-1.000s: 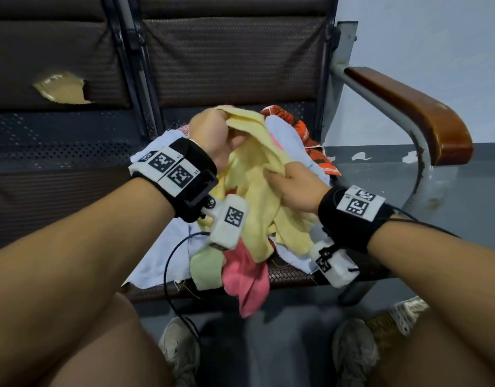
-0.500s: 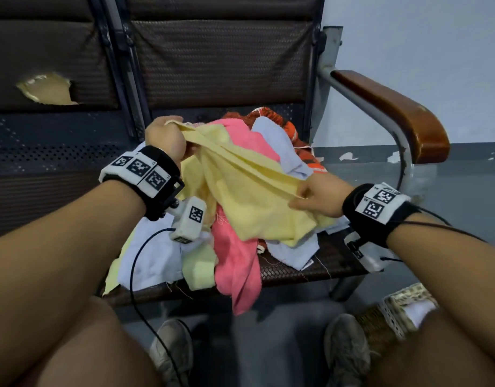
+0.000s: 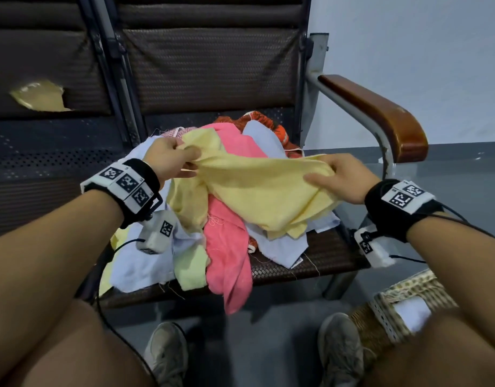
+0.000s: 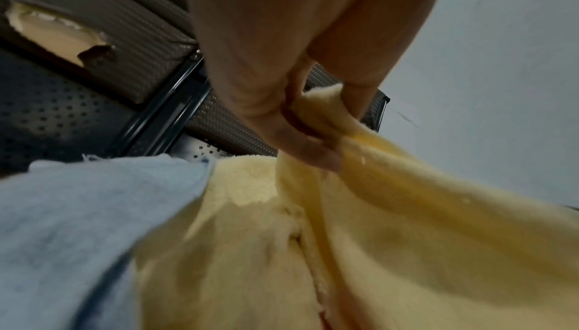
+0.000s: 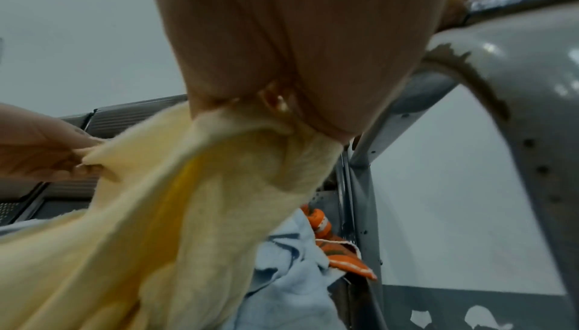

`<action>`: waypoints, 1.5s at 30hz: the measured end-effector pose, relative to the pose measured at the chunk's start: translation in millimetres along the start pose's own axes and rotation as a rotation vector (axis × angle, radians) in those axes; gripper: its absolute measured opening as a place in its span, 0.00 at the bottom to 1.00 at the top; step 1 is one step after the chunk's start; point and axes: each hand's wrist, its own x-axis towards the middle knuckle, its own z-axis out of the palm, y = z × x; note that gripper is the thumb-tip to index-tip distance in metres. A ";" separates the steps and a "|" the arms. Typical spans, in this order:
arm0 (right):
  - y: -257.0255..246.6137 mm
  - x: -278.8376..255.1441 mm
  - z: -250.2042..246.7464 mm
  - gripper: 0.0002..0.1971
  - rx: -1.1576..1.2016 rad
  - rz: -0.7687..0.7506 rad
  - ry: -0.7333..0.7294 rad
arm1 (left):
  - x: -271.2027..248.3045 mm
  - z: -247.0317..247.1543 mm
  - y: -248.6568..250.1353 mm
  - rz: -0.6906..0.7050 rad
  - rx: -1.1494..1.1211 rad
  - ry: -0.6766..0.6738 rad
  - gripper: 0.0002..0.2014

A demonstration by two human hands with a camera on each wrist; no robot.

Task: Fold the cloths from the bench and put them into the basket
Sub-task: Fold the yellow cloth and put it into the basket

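Note:
A pale yellow cloth (image 3: pixel 257 188) is stretched between both hands above the pile on the bench seat (image 3: pixel 324 255). My left hand (image 3: pixel 171 157) pinches its left corner (image 4: pixel 326 112). My right hand (image 3: pixel 338 177) grips the right end, where the cloth (image 5: pixel 194 186) bunches in the curled fingers. Under it lie a pink cloth (image 3: pixel 226 261), light blue cloths (image 3: pixel 140 263), a light green one (image 3: pixel 190 269) and an orange patterned one (image 3: pixel 271 127). The woven basket (image 3: pixel 402 303) stands on the floor at lower right, partly hidden by my right knee.
The bench has a dark woven backrest (image 3: pixel 210 65) and a wooden armrest (image 3: pixel 380 113) on a grey metal frame to the right of the pile. The left seat's backrest has a torn patch (image 3: pixel 39 96). My shoes (image 3: pixel 168 356) rest on the grey floor.
Both hands moved apart, the right one toward the armrest, spreading the yellow cloth from a bunched lump into a stretched sheet above the pile.

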 end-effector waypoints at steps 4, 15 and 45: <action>5.1 -6.0 -8.2 0.17 -0.126 -0.065 -0.026 | 0.4 -6.8 -6.5 0.042 0.141 0.144 0.12; -8.3 -11.0 -15.7 0.16 -0.199 0.088 0.032 | -5.9 9.7 4.7 0.113 0.049 0.233 0.13; -134.8 31.3 -160.0 0.19 0.259 0.128 0.319 | -14.0 -22.5 171.2 0.308 -0.126 0.366 0.27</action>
